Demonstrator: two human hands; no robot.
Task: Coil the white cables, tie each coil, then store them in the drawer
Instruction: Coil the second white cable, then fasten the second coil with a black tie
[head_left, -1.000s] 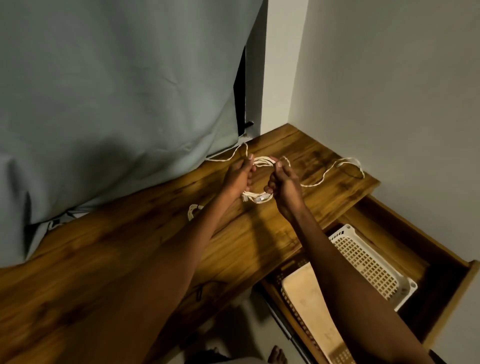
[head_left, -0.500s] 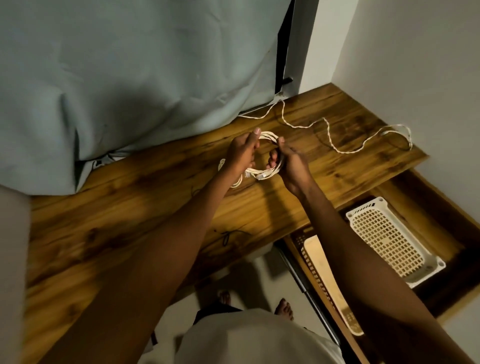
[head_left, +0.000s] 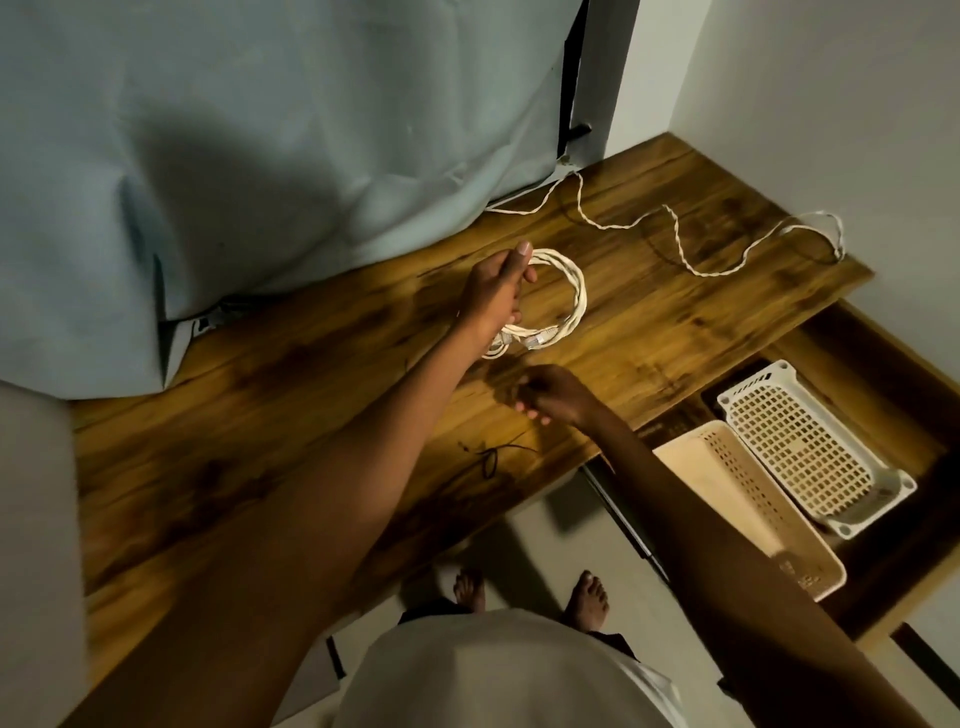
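So my left hand (head_left: 493, 291) is gripping the coiled white cable (head_left: 563, 306), a twisty, ropey loop with a clear plug at the bottom, held over the middle of the wooden tabletop (head_left: 322, 395). My right hand (head_left: 553, 397) is a bit blurry, looks loosely curled and empty near the front edge. The other white cable (head_left: 675, 239) lies wavy by the far right corner, and the drawer (head_left: 883, 395) holds two perforated plastic baskets (head_left: 810, 452).
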